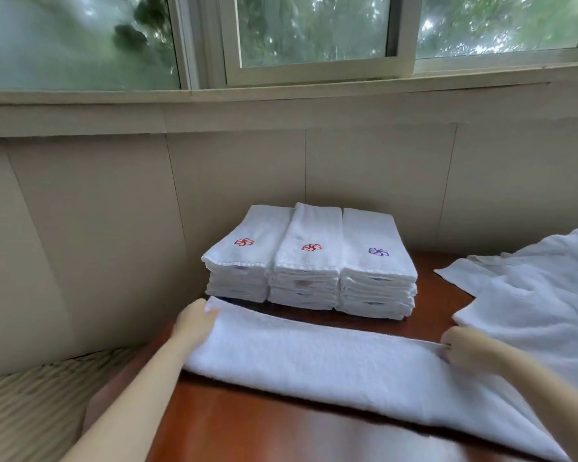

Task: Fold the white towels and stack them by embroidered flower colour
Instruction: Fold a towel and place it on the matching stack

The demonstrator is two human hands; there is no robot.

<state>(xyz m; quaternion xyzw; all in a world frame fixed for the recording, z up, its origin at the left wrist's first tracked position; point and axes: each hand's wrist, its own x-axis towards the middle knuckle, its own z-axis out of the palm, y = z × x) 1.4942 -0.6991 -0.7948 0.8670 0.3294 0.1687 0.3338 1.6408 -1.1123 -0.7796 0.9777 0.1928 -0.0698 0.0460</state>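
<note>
A white towel (331,365) lies across the brown table (247,428), folded into a long band that runs from 9 o'clock to 3 o'clock in front of the person. The left hand (194,320) grips the band's 9 o'clock end, its fingertips tucked into the cloth. The right hand (464,348) pinches the upper edge at the 3 o'clock end with curled fingers. Both hands are somewhat blurred.

At 12 o'clock from the towel, against the beige panelled wall (114,228), three piles of folded white towels stand side by side, touching each other. The left pile (244,271) shows a red flower (244,242) on top. The middle pile (306,275) also shows a red flower (311,247). The right pile (377,281) shows a purple flower (378,252).

At 2 o'clock from the towel a heap of loose white towels (541,295) lies spread on the table, and its near edge reaches the right hand. A ribbed beige surface (30,411) lies at 8 o'clock, beside the table. A window (314,38) with green foliage behind it runs along the top.
</note>
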